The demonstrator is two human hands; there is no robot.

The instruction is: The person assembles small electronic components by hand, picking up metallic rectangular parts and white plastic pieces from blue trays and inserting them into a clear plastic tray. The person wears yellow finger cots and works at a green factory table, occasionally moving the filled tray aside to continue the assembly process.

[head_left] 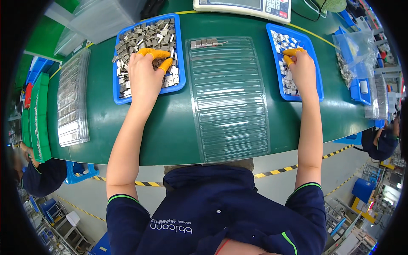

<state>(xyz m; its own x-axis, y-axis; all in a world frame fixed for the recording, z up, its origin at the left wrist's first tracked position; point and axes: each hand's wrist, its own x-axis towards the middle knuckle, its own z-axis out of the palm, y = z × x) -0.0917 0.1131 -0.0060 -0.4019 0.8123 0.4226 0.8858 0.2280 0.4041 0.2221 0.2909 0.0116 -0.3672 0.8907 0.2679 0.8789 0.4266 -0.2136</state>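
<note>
My left hand [146,76] reaches down into a blue tray [181,63] heaped with small flat metal pieces [146,36]. Its thumb and fingers, in yellow finger cots, curl together among the pieces; what is between the tips cannot be made out. On the right, my right hand [302,70] dips into a second blue tray [318,80] of small white and silver parts [290,41]. Yellow-cotted thumb and index close together there over the parts, their grip too small to read. Between the hands lies a clear ribbed plastic tray [229,102], with several metal pieces [204,43] in its far-left slot.
A scale [246,7] stands at the far edge. Stacked clear trays [74,102] and a green bin [40,114] are at left. At right are plastic bags [357,49] and a small blue bin [360,91]. Other people sit at both sides.
</note>
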